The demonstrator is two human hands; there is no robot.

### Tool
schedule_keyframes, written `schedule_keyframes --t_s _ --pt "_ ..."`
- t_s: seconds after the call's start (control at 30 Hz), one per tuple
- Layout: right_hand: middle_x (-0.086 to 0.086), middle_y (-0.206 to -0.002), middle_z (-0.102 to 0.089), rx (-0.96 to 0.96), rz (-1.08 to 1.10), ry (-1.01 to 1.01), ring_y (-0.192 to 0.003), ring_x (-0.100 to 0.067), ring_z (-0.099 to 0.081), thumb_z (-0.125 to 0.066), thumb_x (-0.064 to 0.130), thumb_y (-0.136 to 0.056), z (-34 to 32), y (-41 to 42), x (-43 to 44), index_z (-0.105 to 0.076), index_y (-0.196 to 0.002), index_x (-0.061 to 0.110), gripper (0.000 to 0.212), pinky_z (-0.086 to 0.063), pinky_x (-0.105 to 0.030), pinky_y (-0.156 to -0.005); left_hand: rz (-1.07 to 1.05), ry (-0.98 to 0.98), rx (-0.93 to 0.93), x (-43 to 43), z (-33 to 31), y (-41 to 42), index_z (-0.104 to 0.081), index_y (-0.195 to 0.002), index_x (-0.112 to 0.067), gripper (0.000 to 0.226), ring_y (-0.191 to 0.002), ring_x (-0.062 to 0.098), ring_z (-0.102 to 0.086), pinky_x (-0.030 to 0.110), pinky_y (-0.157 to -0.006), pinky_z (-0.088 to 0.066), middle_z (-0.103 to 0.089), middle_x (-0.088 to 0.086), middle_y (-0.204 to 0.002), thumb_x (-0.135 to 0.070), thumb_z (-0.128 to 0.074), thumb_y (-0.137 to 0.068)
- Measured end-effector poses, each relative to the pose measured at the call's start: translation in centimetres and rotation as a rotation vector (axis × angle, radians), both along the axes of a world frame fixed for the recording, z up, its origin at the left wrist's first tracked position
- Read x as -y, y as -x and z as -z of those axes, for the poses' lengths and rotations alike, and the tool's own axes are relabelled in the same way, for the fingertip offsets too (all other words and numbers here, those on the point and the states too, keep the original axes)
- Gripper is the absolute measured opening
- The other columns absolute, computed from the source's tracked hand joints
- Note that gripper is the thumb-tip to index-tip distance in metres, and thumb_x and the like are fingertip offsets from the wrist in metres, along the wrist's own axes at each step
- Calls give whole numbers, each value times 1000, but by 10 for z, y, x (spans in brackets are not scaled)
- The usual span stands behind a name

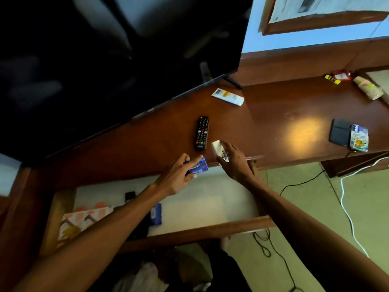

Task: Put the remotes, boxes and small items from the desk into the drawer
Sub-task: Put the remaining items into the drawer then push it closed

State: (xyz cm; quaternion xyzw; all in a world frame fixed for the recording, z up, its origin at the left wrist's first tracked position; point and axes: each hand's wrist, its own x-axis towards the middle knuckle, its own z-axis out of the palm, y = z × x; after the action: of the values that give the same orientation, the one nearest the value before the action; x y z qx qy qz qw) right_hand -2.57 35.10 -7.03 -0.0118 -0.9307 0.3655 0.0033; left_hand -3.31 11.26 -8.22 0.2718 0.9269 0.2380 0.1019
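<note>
My left hand [179, 173] grips a small blue box [200, 166] at the desk's front edge, above the open drawer [200, 230]. My right hand [235, 163] holds a white remote [219, 149] just right of it. A black remote [202, 132] lies on the brown desk [284, 106] right behind both hands. Farther back lies a white tube [228, 96]. Inside the drawer I see a blue box [156, 213], a dark item [130, 196] and a patterned packet [84, 220], partly hidden by my left forearm.
A large black TV [105, 60] stands over the desk's left part. At the right lie a black wallet [340, 132], a colourful pouch [359, 141], stacked paper cups [368, 88] and red and yellow small items [337, 77]. Cables [345, 207] run across the green floor.
</note>
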Motion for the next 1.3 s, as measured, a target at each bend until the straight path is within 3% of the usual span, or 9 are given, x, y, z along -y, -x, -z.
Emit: schedule_keyframes --t_s 0.13,0.27,0.4,0.6,0.83,1.0,1.3 --pt "-13 -117 -66 127 -42 33 -102 -30 -63 -71 37 -82 16 -54 54 -47 -139 19 64 -47 -31 -83 12 92 96 56 18 -59 -23 -152 -35 67 -97 21 -49 34 -82 -46 -38 1 -112 -37 -55 -94" --pt "-16 -118 -63 295 -138 -43 -100 -34 -61 -66 41 -85 45 -91 93 -31 -147 31 72 -50 -38 -80 -83 157 228 91 48 -95 -24 -152 -35 63 -93 22 -47 33 -80 -45 -36 4 -109 -35 -53 -96" --pt "-18 -121 -60 414 -155 -116 -104 -34 -58 -63 41 -88 70 -103 112 -26 -149 32 72 -48 -39 -82 -223 225 311 98 70 -108 -26 -149 -37 60 -103 30 -51 40 -88 -48 -41 12 -120 -36 -52 -95" --pt "-17 -120 -60 466 -171 -188 -104 -34 -58 -62 40 -89 96 -94 120 -28 -149 28 70 -46 -38 -82 -293 379 270 85 95 -100 -30 -145 -28 63 -121 35 -48 46 -97 -43 -52 15 -134 -51 -52 -91" --pt "-16 -125 -57 547 -186 -179 -109 -34 -57 -63 40 -87 126 -89 125 -29 -147 27 70 -48 -39 -86 -370 482 168 79 119 -100 -47 -134 -19 67 -122 31 -43 43 -98 -38 -49 12 -131 -63 -54 -85" --pt "-17 -129 -54 560 -179 -146 -112 -35 -56 -67 36 -86 131 -83 139 -30 -146 24 71 -50 -43 -88 -354 379 209 97 124 -98 -50 -135 -23 57 -126 28 -40 44 -102 -38 -43 9 -134 -55 -57 -88" --pt "-20 -131 -47 589 -232 -147 -111 -37 -56 -71 19 -84 138 -87 160 -36 -142 16 68 -49 -38 -85 -275 252 369 118 116 -107 -50 -140 -19 53 -118 26 -50 39 -102 -43 -56 9 -126 -28 -64 -90"
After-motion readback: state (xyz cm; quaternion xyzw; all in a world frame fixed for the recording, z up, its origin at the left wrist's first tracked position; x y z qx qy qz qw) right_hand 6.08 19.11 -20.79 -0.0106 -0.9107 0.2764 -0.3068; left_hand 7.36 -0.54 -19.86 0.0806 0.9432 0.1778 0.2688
